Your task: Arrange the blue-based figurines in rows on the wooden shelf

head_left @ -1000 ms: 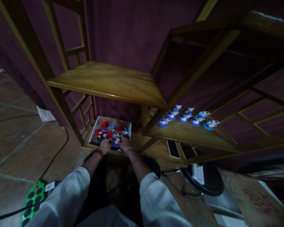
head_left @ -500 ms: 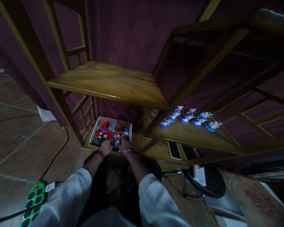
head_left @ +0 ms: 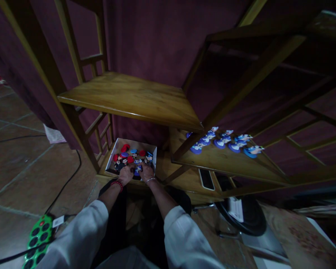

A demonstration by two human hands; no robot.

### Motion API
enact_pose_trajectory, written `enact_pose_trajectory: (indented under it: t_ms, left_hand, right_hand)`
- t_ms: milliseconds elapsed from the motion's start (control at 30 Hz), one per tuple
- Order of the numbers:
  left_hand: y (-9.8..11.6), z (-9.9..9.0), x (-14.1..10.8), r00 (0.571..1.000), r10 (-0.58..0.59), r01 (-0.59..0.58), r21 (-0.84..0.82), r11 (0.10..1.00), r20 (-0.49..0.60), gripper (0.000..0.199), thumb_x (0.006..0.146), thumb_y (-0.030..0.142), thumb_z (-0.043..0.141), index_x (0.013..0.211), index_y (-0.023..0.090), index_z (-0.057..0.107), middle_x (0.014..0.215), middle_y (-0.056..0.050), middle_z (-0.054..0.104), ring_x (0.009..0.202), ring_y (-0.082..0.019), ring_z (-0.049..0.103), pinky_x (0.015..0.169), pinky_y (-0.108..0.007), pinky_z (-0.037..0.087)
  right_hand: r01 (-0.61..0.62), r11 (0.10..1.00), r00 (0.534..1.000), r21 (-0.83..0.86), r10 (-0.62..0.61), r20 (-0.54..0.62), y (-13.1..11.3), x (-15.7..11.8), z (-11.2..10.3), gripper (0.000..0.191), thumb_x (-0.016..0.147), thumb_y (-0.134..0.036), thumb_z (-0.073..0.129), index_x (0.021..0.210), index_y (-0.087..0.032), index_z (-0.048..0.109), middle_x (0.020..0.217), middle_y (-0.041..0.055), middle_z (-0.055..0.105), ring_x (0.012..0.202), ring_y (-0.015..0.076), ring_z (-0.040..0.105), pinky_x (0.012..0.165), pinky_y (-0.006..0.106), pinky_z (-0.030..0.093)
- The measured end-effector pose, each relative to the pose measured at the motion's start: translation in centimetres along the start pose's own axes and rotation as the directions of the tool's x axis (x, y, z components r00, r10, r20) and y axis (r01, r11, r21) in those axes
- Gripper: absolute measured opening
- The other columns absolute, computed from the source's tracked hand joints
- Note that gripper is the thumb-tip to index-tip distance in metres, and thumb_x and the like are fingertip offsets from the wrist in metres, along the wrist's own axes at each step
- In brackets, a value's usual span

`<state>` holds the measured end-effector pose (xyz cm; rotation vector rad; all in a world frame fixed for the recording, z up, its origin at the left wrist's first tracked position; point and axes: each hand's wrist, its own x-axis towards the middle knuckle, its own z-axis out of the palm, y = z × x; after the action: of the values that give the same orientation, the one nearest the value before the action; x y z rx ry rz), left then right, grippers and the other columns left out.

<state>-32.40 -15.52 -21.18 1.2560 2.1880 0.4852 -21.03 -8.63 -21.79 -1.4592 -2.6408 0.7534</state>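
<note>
A shallow white-edged box (head_left: 154, 161) on the lower shelf holds several small figurines with red, blue and purple bases. Over its front edge, a purple-and-white figurine (head_left: 138, 169) is between my two hands. My left hand (head_left: 126, 175) has its fingers bent at the figurine's left side, around a small dark item too unclear to name. My right hand (head_left: 147, 172) closes on the figurine from the right. Several similar figurines (head_left: 223, 141) stand in rows on the shelf at the right, with purple and blue bases.
An upper wooden shelf (head_left: 128, 95) juts out above the box. A phone (head_left: 206, 179) lies on the lower shelf to the right. A black round stool (head_left: 248, 216) and a green power strip (head_left: 39, 237) are on the floor.
The view has shifted very slightly. Both hands stay at the front of the box with the figurine between them.
</note>
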Motion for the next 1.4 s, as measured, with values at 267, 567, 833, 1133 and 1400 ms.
enact_pose_trajectory:
  t_ms: [267, 567, 833, 1133, 1400]
  left_hand:
    - [-0.2, -0.1, 0.1, 1.0, 0.028, -0.028, -0.016, 0.999, 0.01, 0.037, 0.078, 0.011, 0.042, 0.107, 0.023, 0.062, 0.104, -0.003, 0.066, 0.096, -0.014, 0.059, 0.085, -0.021, 0.041]
    - [-0.2, -0.3, 0.0, 0.999, 0.027, -0.026, -0.036, 0.999, 0.019, 0.037, 0.078, 0.009, 0.041, 0.105, 0.02, 0.062, 0.105, -0.004, 0.065, 0.098, -0.014, 0.058, 0.086, -0.02, 0.041]
    - [0.0, -0.4, -0.1, 0.999, 0.014, -0.012, -0.048, 0.999, 0.036, 0.036, 0.078, 0.011, 0.043, 0.107, 0.022, 0.061, 0.102, -0.004, 0.066, 0.097, -0.015, 0.059, 0.085, -0.022, 0.041]
    - [-0.1, -0.3, -0.2, 0.999, 0.032, -0.03, -0.055, 0.998, 0.038, 0.037, 0.077, 0.011, 0.042, 0.107, 0.021, 0.061, 0.105, -0.006, 0.065, 0.098, -0.016, 0.058, 0.087, -0.023, 0.04]
    - [-0.1, -0.4, -0.1, 0.999, 0.045, -0.042, -0.087, 0.995, 0.031, 0.04, 0.075, 0.007, 0.041, 0.106, 0.022, 0.061, 0.106, -0.002, 0.064, 0.098, -0.013, 0.058, 0.087, -0.02, 0.04]
  right_hand:
    - [0.073, 0.995, 0.997, -0.071, -0.071, 0.032, -0.2, -0.3, -0.4, 0.034, 0.074, -0.015, 0.054, 0.107, -0.023, 0.05, 0.093, 0.0034, 0.063, 0.088, 0.0157, 0.058, 0.077, 0.024, 0.039]
    - [0.138, 0.978, 0.987, -0.159, -0.123, 0.099, -1.2, 0.0, -1.5, 0.034, 0.073, -0.012, 0.054, 0.106, -0.021, 0.052, 0.092, 0.0062, 0.065, 0.086, 0.0177, 0.06, 0.073, 0.024, 0.04]
    - [0.184, 0.968, 0.977, -0.171, -0.161, 0.141, -1.4, 0.3, -1.5, 0.036, 0.072, -0.009, 0.053, 0.107, -0.019, 0.052, 0.099, 0.0074, 0.064, 0.091, 0.0173, 0.059, 0.075, 0.024, 0.041]
    - [0.162, 0.965, 0.982, -0.206, -0.137, 0.131, -1.3, 0.3, -1.4, 0.035, 0.072, -0.013, 0.055, 0.106, -0.021, 0.054, 0.097, 0.0071, 0.065, 0.089, 0.0177, 0.06, 0.074, 0.024, 0.042]
    - [0.109, 0.966, 0.992, -0.236, -0.092, 0.082, -1.2, -0.2, -1.5, 0.034, 0.073, -0.019, 0.058, 0.106, -0.024, 0.053, 0.093, 0.0059, 0.065, 0.086, 0.0188, 0.061, 0.072, 0.026, 0.042]
